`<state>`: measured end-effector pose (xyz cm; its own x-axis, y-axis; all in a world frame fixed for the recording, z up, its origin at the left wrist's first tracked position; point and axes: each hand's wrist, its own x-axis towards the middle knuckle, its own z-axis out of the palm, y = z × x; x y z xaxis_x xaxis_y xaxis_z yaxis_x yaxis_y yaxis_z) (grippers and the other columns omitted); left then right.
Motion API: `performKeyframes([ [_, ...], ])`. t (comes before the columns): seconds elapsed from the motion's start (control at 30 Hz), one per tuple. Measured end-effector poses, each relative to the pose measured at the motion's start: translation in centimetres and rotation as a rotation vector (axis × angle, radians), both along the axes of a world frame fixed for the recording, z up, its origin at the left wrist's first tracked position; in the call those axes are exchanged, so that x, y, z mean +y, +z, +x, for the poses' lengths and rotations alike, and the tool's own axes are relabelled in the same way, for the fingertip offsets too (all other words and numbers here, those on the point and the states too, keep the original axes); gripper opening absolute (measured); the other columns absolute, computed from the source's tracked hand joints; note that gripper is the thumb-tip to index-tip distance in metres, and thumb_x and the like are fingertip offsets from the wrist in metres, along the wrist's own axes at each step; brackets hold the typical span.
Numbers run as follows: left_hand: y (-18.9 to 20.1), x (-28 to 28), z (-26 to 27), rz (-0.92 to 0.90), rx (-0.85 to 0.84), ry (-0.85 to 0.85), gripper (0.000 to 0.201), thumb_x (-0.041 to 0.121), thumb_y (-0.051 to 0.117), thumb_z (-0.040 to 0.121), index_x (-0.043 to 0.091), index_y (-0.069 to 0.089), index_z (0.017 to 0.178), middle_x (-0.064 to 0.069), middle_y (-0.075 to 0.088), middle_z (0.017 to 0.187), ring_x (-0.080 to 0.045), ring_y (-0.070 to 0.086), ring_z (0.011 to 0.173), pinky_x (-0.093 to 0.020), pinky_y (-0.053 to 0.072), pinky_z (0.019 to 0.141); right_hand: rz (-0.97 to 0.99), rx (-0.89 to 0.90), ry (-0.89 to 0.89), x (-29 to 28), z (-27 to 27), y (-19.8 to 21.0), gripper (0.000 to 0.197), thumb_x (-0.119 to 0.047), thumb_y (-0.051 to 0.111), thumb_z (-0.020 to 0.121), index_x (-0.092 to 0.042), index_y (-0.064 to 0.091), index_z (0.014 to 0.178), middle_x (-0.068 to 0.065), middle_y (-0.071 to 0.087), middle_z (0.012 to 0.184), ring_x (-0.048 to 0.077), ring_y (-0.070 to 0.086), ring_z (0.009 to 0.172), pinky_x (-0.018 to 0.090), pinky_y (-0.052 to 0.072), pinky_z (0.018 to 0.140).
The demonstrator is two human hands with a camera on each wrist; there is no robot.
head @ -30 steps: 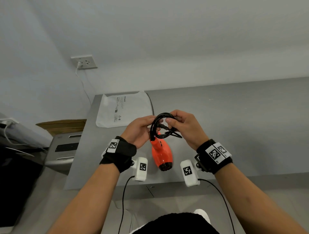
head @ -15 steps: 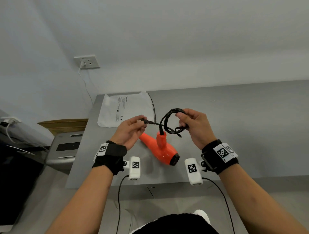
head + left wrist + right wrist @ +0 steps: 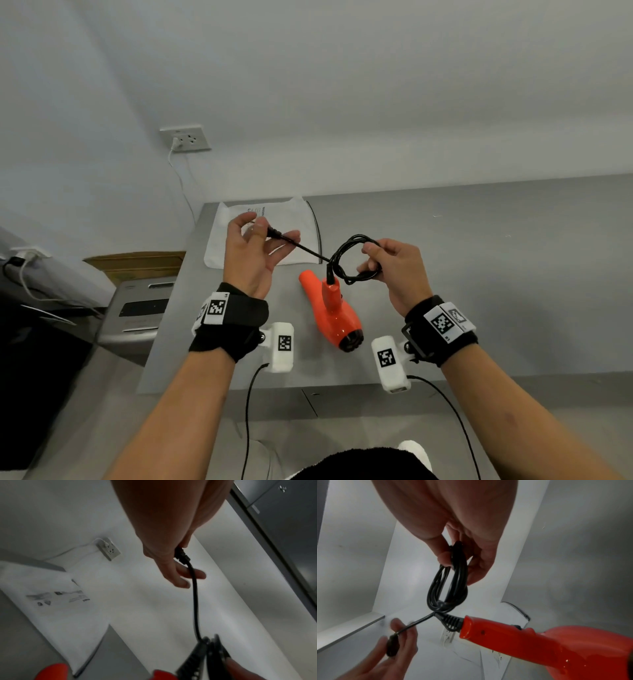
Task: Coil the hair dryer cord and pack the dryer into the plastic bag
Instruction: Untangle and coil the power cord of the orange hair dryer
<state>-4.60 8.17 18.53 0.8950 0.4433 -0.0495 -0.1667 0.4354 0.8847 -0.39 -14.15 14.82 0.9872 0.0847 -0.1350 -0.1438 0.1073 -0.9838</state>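
- The grey counter runs from a left edge just past the bag to beyond the right side of the head view; its far edge meets the pale wall and its near edge lies under the wrists. The wide stretch to the right of the hands carries nothing visible.
- The white plastic bag lies flat at the far left corner of the counter, printed side up, its left side close to the counter's left edge and its far side close to the wall.
- The orange hair dryer rests on the counter between the two wrists, nozzle toward the near edge, folded handle pointing up toward the coil; it sits just right of the bag's near corner, apart from it.
- The right hand is curled around a bundle of black cord loops, thumb and fingers clamped on it, held above the dryer's handle.
- The left hand is raised over the bag, pinching the plug between thumb and forefinger, the other fingers loosely spread.
- A single taut strand runs from the plug to the coil.
- A wall socket with a white lead plugged in sits on the wall above the bag.
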Motion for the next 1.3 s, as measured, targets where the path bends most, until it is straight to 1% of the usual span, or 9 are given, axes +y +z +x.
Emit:
performKeyframes([
  [0.17, 1.1, -2.9, 0.5, 0.170, 0.103, -0.032, 0.027, 0.016, 0.067, 0.096, 0.000, 0.058, 0.115, -0.006, 0.065, 0.084, -0.008, 0.047, 0.046, -0.027, 0.050, 0.059, -0.118, 0.021, -0.023, 1.0, -0.4, 0.2, 0.015, -0.013, 0.064, 0.094, -0.002, 0.072, 0.089, 0.008, 0.064, 0.061, 0.024, 0.066, 0.058, 0.035, 0.058, 0.056],
  [0.23, 1.2, -4.0, 0.4, 0.390, 0.149, -0.085, 0.023, 0.011, 0.071, 0.092, -0.004, 0.066, 0.109, -0.006, 0.071, 0.083, -0.005, 0.059, 0.052, -0.024, 0.051, 0.061, -0.135, 0.002, -0.017, 1.2, -0.5, 0.6, 0.015, -0.014, 0.063, 0.094, -0.003, 0.072, 0.088, 0.009, 0.065, 0.062, 0.024, 0.066, 0.057, 0.031, 0.055, 0.050],
  [0.4, 0.8, -4.8, 0.1, 0.816, 0.168, -0.276, 0.021, 0.002, 0.064, 0.093, 0.014, 0.074, 0.107, -0.003, 0.078, 0.092, -0.010, 0.076, 0.083, -0.027, 0.059, 0.088, -0.142, -0.084, 0.024, 1.2, -0.6, 1.3, 0.018, -0.015, 0.056, 0.098, -0.005, 0.071, 0.093, 0.011, 0.064, 0.063, 0.029, 0.063, 0.056, 0.027, 0.045, 0.043],
  [0.53, 1.1, -5.0, 0.2, 1.054, 0.181, -0.260, 0.014, 0.015, 0.076, 0.084, 0.024, 0.077, 0.095, 0.008, 0.076, 0.084, 0.001, 0.069, 0.080, -0.006, 0.048, 0.072, -0.159, -0.143, 0.046, 1.0, -0.9, 1.3, 0.020, -0.016, 0.051, 0.101, -0.008, 0.070, 0.099, 0.010, 0.062, 0.062, 0.029, 0.062, 0.056, 0.031, 0.045, 0.046],
  [0.7, 0.7, -5.7, 0.8, 1.129, 0.265, -0.280, 0.016, 0.034, 0.075, 0.083, 0.024, 0.062, 0.086, 0.002, 0.071, 0.095, -0.010, 0.067, 0.088, -0.027, 0.053, 0.079, -0.126, -0.218, 0.063, 0.7, -1.3, 1.3, 0.020, -0.018, 0.053, 0.101, -0.012, 0.072, 0.106, 0.011, 0.062, 0.064, 0.030, 0.064, 0.059, 0.034, 0.047, 0.051],
  [0.83, 0.3, -6.7, 0.8, 0.910, 0.304, -0.431, 0.024, 0.030, 0.063, 0.095, 0.019, 0.044, 0.103, -0.004, 0.077, 0.077, -0.015, 0.074, 0.068, -0.035, 0.060, 0.071, -0.136, -0.263, 0.103, 0.6, -1.7, 1.2, 0.021, -0.021, 0.057, 0.100, -0.019, 0.075, 0.111, 0.013, 0.066, 0.065, 0.027, 0.064, 0.059, 0.036, 0.051, 0.052],
  [0.93, -0.5, -6.9, 1.1, 0.840, 0.290, -0.405, 0.025, 0.027, 0.063, 0.095, 0.026, 0.046, 0.113, -0.001, 0.068, 0.063, -0.012, 0.065, 0.056, -0.029, 0.050, 0.059, -0.121, -0.255, 0.161, 0.3, -1.9, 1.0, 0.024, -0.017, 0.056, 0.100, -0.021, 0.073, 0.117, 0.019, 0.069, 0.068, 0.028, 0.066, 0.059, 0.036, 0.054, 0.054],
  [1.13, -0.7, -7.0, 1.8, 0.213, 0.313, -0.506, 0.031, 0.001, 0.054, 0.096, 0.013, 0.068, 0.121, -0.008, 0.071, 0.094, -0.021, 0.066, 0.092, -0.030, 0.050, 0.073, -0.108, -0.220, 0.144, -0.2, -1.8, 0.3, 0.034, -0.019, 0.058, 0.100, -0.022, 0.055, 0.134, 0.015, 0.063, 0.064, 0.026, 0.058, 0.056, 0.036, 0.052, 0.052],
  [1.3, -0.2, -6.7, 2.5, 0.002, 0.333, -0.408, 0.032, -0.002, 0.049, 0.098, 0.003, 0.063, 0.126, -0.014, 0.064, 0.098, -0.029, 0.059, 0.099, -0.036, 0.052, 0.083, -0.114, -0.188, 0.159, -0.6, -2.1, -0.3, 0.026, -0.018, 0.058, 0.100, -0.017, 0.056, 0.126, 0.025, 0.066, 0.070, 0.028, 0.059, 0.055, 0.038, 0.055, 0.054],
])
